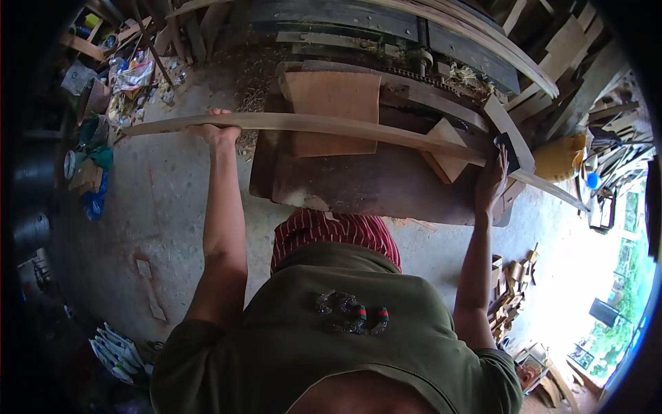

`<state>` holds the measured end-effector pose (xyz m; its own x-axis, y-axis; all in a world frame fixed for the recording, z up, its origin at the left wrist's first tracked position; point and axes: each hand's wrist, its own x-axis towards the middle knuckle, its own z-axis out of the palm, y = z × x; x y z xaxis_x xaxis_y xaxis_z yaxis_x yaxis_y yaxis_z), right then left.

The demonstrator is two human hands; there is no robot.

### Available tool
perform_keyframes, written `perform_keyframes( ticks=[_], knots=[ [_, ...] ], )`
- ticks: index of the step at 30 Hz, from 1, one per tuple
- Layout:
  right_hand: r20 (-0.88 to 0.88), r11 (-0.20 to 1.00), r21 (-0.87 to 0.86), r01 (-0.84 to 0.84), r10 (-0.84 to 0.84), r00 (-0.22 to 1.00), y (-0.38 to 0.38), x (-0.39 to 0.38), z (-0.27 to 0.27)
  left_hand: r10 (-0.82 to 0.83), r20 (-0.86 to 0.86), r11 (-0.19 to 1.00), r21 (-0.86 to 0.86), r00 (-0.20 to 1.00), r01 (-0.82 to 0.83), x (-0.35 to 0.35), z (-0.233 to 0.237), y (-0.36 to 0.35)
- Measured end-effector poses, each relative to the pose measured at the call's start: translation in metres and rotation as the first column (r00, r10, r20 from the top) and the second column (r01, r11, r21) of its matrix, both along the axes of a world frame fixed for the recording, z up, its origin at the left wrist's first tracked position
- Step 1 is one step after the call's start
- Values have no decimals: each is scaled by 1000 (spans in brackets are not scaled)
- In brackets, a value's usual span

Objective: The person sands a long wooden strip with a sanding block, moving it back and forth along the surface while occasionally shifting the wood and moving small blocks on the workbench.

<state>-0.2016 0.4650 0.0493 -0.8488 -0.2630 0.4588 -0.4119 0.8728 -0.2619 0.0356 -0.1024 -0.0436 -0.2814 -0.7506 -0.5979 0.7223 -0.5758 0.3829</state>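
A long, narrow wooden strip (310, 123) runs across the front of me, its left end reaching out over the floor. My left hand (218, 127) is closed around it left of the bench, fingers wrapped over the top. Toward the strip's right part, my right hand (492, 176) is closed on it, with some fingers hidden. Close by those fingers is a small black piece (509, 153) on a pale board (512, 131). Under the strip lie a flat rectangular wooden panel (334, 93) and a wedge-shaped wooden block (448, 160).
The brown bench top (331, 183) stands before me, with a dark machine bed (386, 24) and chain behind it. Wood shavings (262, 86) litter the floor. Cut blocks (514, 283) are stacked at right, offcuts (600, 52) lean behind, and assorted bags (134, 72) lie at left.
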Motion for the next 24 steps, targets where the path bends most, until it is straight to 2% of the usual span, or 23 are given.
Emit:
perform_keyframes(
  ticks=[2, 4, 6, 7, 8, 10, 11, 14, 16, 18, 20, 22, 23, 24],
  knots=[
    [-73, 997, -63, 44, -48, 996, -15, 16, -7, -75, -135, 997, 20, 988, 78, 1, -29, -11],
    [-123, 996, 85, -9, 19, 992, -34, 31, -9, -31, -163, 999, 13, 986, 33, -8, -5, 4],
    [-13, 982, -39, -184, 184, 983, -75, 55, -13, 6, -169, 1000, 20, 986, -3, -7, -5, 8],
    [27, 950, 25, -310, 310, 950, -109, 76, 2, 2, -186, 999, 41, 983, 6, -8, -17, -3],
    [55, 878, -78, -472, 477, 877, -133, 89, -6, -3, -207, 998, 60, 978, 16, -11, -24, -11],
    [104, 815, -81, -574, 579, 808, -191, 121, -9, 13, -161, 997, 75, 987, -1, -15, -19, -11],
    [68, 778, -61, -625, 628, 775, -209, 130, -6, 37, -109, 996, 85, 993, -27, -16, -17, -10],
    [153, 807, -135, -574, 590, 793, -183, 118, 3, 55, -71, 991, 128, 996, -46, -19, -15, -8],
    [90, 894, 55, -445, 439, 894, -127, 95, 4, 38, -61, 994, 107, 997, -31, -17, -19, -10],
    [62, 966, 41, -257, 254, 965, -75, 72, 7, 26, -57, 996, 88, 998, -21, -18, -16, -8],
    [-37, 963, 246, -114, 127, 991, -55, 58, 20, -1, 48, 998, 57, 999, -1, -19, -3, -3],
    [-11, 968, 196, -154, 159, 987, -68, 59, 15, 3, 61, 999, 39, 998, -5, -20, 0, -4],
    [30, 981, 72, -182, 180, 983, -90, 68, 2, -1, 71, 1000, 20, 997, -1, -22, 0, -4],
    [45, 939, 67, -337, 335, 941, -120, 87, 12, -7, 68, 1000, 20, 998, 6, -24, 0, -4]
  ],
)
